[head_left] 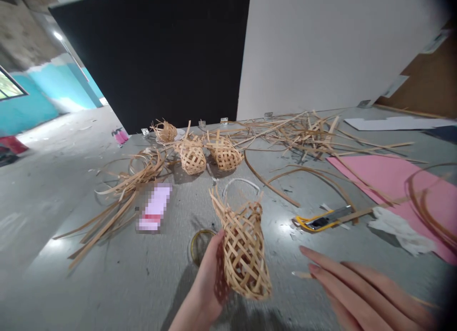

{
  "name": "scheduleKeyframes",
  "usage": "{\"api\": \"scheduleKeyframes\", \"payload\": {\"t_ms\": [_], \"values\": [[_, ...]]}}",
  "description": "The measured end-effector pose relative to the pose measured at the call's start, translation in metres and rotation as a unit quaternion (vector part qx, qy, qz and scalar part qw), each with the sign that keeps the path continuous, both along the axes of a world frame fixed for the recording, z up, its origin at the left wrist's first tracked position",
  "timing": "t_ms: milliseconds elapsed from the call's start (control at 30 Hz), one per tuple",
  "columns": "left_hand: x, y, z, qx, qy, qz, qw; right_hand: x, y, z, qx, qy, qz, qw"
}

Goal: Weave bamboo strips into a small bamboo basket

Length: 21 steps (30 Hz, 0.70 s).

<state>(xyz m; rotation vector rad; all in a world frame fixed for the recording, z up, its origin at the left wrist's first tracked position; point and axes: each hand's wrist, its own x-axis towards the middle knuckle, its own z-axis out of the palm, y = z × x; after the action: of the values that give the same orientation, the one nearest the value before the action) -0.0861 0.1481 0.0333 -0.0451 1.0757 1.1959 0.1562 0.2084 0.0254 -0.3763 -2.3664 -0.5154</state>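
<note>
A bare concrete room with a turquoise wall [39,102] lies behind a grey table [117,283], backed by a black panel [153,60] and a white panel [300,50]. Clock directions are from the held basket.

At ten o'clock, a bundle of strips [143,171] spreads beyond a blurred-out oblong [155,207]. At eleven stand a far basket [166,131] and a middle basket [193,157]; close to twelve, a right-hand basket [225,155]. A yellowish ring [193,248] lies at nine, just beside the left hand [210,281], which grips the held basket [246,252] around its left side.

Its lattice body looks largely woven; loose ends at its far end suggest the rim is unfinished. The other three look shaped, with ends sticking out too.

At one o'clock lies a pile of strips [310,136], at two a cutter [324,219]. The right hand [364,290], between three and four, has fingers extended; whether it pinches the thin strip [303,275] there, I cannot tell.
</note>
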Motion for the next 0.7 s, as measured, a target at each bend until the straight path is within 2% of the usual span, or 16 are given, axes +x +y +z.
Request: {"api": "scheduleKeyframes", "payload": {"t_ms": [233, 467, 567, 700], "values": [[0.005, 0.006, -0.002, -0.011, -0.003, 0.009, 1.0, -0.009, 0.006, 0.001, 0.004, 0.02, -0.023, 1.0], [0.006, 0.009, -0.004, 0.011, 0.009, 0.001, 1.0, -0.004, 0.015, -0.003, -0.007, 0.036, -0.025, 0.999], [0.006, 0.006, -0.01, 0.046, 0.034, 0.015, 0.998, -0.003, 0.013, -0.002, -0.037, 0.04, -0.033, 0.998], [0.007, 0.001, -0.011, 0.096, 0.084, -0.024, 0.992, -0.012, 0.007, 0.009, -0.101, 0.079, -0.077, 0.989]]}}
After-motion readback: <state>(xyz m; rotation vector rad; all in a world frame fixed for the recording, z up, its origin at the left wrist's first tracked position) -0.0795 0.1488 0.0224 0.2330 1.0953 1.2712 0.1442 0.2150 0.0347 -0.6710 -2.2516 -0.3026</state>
